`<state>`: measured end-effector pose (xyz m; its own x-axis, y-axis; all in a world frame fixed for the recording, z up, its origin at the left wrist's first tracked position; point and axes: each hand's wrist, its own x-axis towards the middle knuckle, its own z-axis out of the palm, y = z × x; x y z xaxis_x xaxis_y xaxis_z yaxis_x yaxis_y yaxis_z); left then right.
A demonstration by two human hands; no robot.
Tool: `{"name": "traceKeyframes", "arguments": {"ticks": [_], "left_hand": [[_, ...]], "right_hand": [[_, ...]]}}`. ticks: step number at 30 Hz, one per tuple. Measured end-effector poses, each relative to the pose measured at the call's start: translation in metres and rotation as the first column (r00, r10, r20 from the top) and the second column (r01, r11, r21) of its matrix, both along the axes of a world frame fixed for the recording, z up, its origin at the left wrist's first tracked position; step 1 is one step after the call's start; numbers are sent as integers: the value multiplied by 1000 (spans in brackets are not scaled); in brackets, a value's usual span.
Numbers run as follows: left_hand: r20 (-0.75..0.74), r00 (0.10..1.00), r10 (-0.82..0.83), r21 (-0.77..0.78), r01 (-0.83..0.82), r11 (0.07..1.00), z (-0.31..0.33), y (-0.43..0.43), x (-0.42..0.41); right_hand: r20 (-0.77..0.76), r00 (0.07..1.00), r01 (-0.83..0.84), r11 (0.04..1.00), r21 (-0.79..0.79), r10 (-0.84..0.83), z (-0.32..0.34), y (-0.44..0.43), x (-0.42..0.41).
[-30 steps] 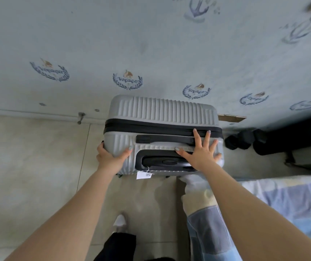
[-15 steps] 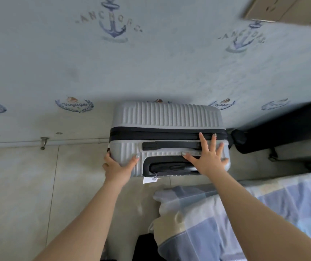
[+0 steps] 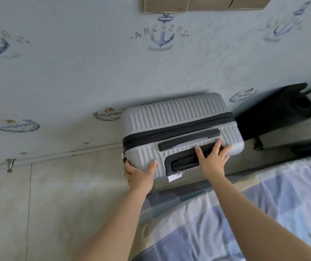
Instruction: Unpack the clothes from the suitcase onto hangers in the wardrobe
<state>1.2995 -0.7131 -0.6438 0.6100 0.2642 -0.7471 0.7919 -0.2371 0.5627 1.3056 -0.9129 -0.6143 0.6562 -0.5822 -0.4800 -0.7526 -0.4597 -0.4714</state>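
Note:
A closed grey ribbed suitcase (image 3: 177,112) with a black zipper band and black handles stands upright against the wall, tilted a little. My left hand (image 3: 139,175) grips its near left corner, thumb on top and fingers curled round the edge. My right hand (image 3: 212,159) lies flat on the top with fingers spread over the recess of the black telescopic handle. A small white tag (image 3: 174,177) hangs from that handle. No clothes, hangers or wardrobe are in sight.
A bed with a blue and white checked cover (image 3: 245,213) fills the lower right, right below the suitcase. A black rolled mat (image 3: 275,110) leans by the wall to the right. A metal door stop (image 3: 10,164) sticks out low on the wall at left. Beige floor tiles (image 3: 56,204) lie at left.
The suitcase has tilted and shifted right and up in view, closer to the bed. My right hand has slid from the carry handle down over the telescopic handle recess. My left hand keeps its corner.

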Motion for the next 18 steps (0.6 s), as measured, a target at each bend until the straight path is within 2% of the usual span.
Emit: {"name": "traceKeyframes", "arguments": {"ticks": [4,10,14,16,18], "left_hand": [[-23,994,-103,-47,102,994,0,-24,6],[-26,916,-400,-16,399,917,3,-16,13],[-60,821,-568,90,571,816,10,12,25],[14,772,-636,83,632,770,16,29,25],[62,664,-745,155,731,665,35,50,11]], "right_hand": [[10,999,-36,999,30,36,0,-29,-8],[-69,983,-162,983,84,168,12,-36,-12],[-95,973,-198,972,128,211,23,-14,-20],[-76,969,-222,964,145,235,29,-3,-29],[-31,980,-190,973,129,195,39,9,-43]]}}
